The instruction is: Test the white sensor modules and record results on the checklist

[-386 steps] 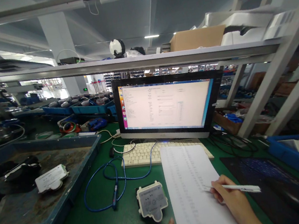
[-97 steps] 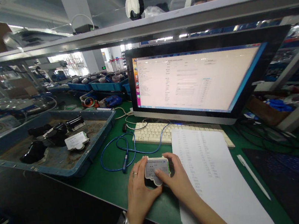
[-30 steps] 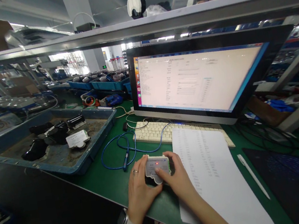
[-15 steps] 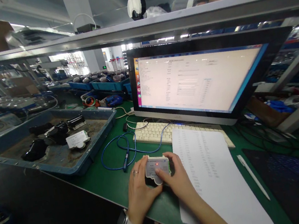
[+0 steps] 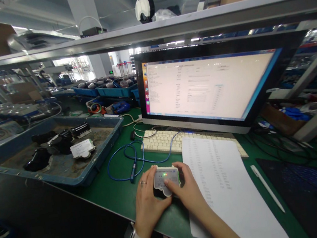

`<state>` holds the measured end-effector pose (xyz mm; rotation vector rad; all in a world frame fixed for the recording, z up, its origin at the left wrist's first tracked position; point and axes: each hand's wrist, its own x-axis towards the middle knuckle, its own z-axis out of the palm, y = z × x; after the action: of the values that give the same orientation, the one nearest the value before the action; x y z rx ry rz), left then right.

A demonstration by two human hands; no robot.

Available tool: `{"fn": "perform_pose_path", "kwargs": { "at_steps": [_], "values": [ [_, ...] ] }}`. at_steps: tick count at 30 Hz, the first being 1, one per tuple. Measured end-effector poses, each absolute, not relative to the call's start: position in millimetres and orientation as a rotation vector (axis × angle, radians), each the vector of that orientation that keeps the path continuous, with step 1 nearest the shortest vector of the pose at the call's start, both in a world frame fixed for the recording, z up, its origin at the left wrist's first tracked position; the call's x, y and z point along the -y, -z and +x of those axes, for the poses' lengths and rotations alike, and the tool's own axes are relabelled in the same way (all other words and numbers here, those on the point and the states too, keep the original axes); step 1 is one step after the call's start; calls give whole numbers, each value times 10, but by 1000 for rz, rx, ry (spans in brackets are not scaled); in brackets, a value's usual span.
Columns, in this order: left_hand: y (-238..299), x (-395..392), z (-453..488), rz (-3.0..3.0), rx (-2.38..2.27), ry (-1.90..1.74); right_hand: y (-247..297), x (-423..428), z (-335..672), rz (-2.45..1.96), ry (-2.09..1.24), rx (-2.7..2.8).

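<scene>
A small white electronic module (image 5: 159,181) with a printed label and lit indicator lights is held between both hands, above the green table near its front edge. My left hand (image 5: 149,200), with a ring and a watch on the wrist, grips its left side. On the other side my right hand (image 5: 188,186) is closed around the module, its thumb lying on the labelled face. The underside of the module is hidden. Just beyond the hands lies a blue cable (image 5: 132,170) in a loose loop, its plug end toward me.
At left stands a blue tray (image 5: 88,176) with several black modules and a white-faced one (image 5: 82,148). A monitor (image 5: 197,119) and a keyboard (image 5: 162,142) are behind the hands. Printed paper sheets (image 5: 233,203), a white pen (image 5: 267,188) and a dark mat (image 5: 293,182) lie at right.
The indicator on the module showed red before; now a green light shows beside an orange-red one. Both hands keep the same hold and have barely moved.
</scene>
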<state>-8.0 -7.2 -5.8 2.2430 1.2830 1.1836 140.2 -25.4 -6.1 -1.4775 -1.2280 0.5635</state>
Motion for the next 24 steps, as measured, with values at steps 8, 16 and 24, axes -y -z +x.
{"fn": "perform_pose_path", "kwargs": {
  "at_steps": [8, 16, 24],
  "values": [
    [46, 69, -77, 2225, -1285, -1209, 90, 247, 1405, -1457, -561, 1226],
    [-6, 44, -206, 2334, -1249, -1152, 92, 255, 1424, -1426, -608, 1240],
    [-573, -505, -686, 2216, -1800, -653, 58, 291, 1462, -1408, -570, 1291]
  ]
}}
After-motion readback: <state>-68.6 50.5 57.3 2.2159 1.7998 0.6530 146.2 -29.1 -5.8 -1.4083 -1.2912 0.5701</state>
